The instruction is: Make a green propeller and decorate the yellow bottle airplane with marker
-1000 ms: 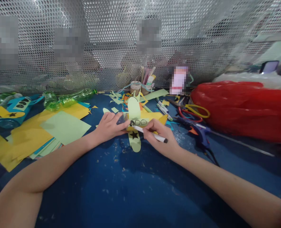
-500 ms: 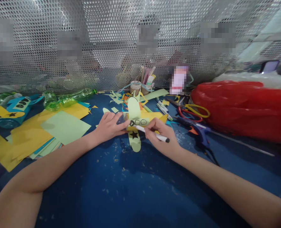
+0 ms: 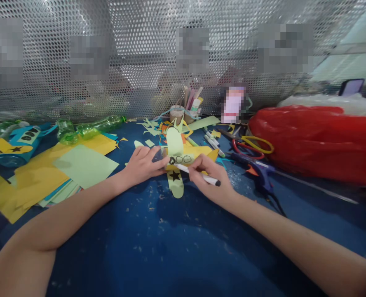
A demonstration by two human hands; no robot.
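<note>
A toy airplane (image 3: 174,142) of plastic bottle and yellow and pale green paper lies on the blue table in front of me. Its lower wing bears a black star, and a row of outlined round windows runs along its side, the leftmost partly blackened. My left hand (image 3: 146,166) is closed around the bottle end at the left, fingertips near that window. Between the fingers of my right hand (image 3: 210,177) is a white marker (image 3: 212,180) with a black end, its tip at the leftmost window.
Paper sheets (image 3: 85,165) and a blue toy airplane (image 3: 25,142) lie left, green bottles (image 3: 101,126) behind them. Paper scraps, markers (image 3: 214,142) and cups (image 3: 177,113) sit beyond my hands. Scissors (image 3: 251,146), a glue gun (image 3: 261,173) and a red bag (image 3: 313,142) are right.
Almost nothing differs. Both hands, the marker and the toy airplane keep their places, with the marker tip still at the leftmost window.
</note>
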